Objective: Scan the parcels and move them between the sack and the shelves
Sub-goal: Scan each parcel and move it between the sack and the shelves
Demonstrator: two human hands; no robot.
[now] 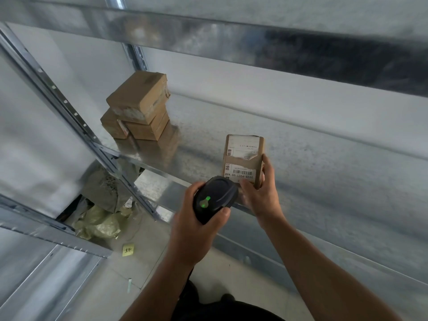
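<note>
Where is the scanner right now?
Head view, lower centre: the scanner sits in the left hand, just below-left of the parcel the right hand holds over the shelf.

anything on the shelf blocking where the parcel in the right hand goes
Nothing visible. The galvanised metal shelf beneath the small brown cardboard parcel in the right hand looks bare; the stack of brown cardboard boxes sits well left.

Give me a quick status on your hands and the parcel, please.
Left hand grips black handheld scanner, green light on. Right hand holds small brown cardboard parcel, barcode label showing. Nothing blocking.
</note>
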